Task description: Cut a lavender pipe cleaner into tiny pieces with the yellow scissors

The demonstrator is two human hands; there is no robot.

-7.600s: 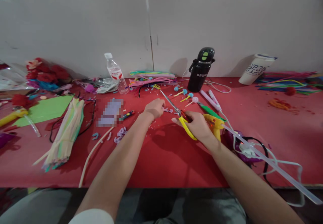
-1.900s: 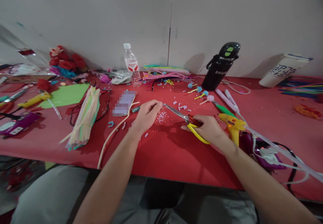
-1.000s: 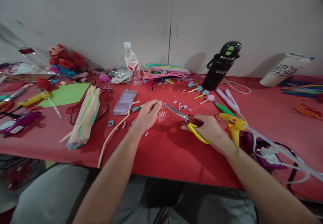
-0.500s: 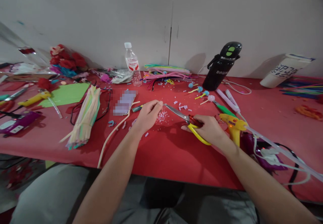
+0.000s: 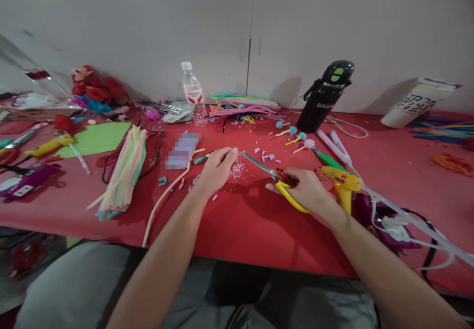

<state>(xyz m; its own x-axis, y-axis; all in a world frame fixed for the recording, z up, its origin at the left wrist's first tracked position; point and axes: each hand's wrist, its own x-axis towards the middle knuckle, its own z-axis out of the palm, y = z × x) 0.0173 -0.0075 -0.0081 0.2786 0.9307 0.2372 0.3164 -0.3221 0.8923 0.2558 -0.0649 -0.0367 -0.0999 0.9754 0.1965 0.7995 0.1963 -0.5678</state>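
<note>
The left forearm (image 5: 171, 250) and right forearm (image 5: 381, 260), both bare, reach forward, slanting inward. The left grip (image 5: 221, 168) pinches, thumb and forefinger tips together; the right grip (image 5: 309, 188) is curled, knuckles up, apart from the left.

Scissors (image 5: 273, 173), steel blades seemingly together, yellow-and-red handles, held slanting above red table (image 5: 240, 227), tips pointing far-left, just beside tiny pale piece (image 5: 239, 153), pinched, detail too small to tell.
</note>
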